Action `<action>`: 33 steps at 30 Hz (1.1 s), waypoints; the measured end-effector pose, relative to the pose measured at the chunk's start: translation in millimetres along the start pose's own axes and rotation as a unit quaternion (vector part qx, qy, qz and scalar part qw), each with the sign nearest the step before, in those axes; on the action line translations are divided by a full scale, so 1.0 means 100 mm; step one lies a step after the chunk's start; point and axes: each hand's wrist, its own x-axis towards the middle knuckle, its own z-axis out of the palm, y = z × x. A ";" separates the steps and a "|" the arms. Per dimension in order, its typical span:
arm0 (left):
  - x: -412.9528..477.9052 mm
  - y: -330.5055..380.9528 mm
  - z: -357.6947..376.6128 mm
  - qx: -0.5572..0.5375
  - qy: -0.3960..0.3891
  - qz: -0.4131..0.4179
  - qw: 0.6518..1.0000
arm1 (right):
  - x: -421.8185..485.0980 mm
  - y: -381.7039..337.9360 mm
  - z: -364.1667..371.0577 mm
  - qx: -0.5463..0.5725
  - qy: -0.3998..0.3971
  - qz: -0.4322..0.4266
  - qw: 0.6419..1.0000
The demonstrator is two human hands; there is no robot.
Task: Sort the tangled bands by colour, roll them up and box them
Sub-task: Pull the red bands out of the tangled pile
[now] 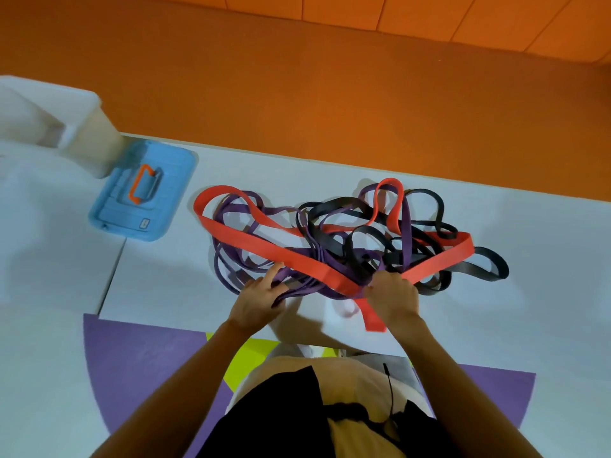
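A tangle of bands lies on the white table (158,279): wide red bands (261,247), thin purple bands (231,209) and black bands (489,264), looped through one another. My right hand (391,297) grips a red band at the near edge of the pile, and the band's loose end hangs below my fist. My left hand (261,294) rests on the purple bands at the pile's near left, fingers spread and mostly straight.
A blue box lid (112,209) with an orange handle (140,183) lies flat at the left. Behind it stands a translucent white box (89,137). An orange wall runs behind the table. The floor below is purple and yellow-green.
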 end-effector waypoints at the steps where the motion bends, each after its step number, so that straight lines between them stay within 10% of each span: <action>1: -0.03 -0.04 -0.03 -0.011 0.013 0.008 1.000 | 0.00 -0.03 0.02 0.035 0.015 -0.051 0.998; 8: -0.10 -0.11 -0.26 -0.055 0.024 -0.015 0.998 | -0.06 -0.32 0.46 0.026 -0.053 -0.342 0.938; 13: 0.10 -0.06 -0.43 -0.046 -0.015 -0.052 0.997 | -0.08 -0.47 0.66 -0.119 -0.046 -0.310 0.942; 33: 0.75 -0.09 -0.67 -0.052 0.090 -0.191 0.976 | -0.24 -0.23 0.74 -0.111 -0.034 -0.265 0.957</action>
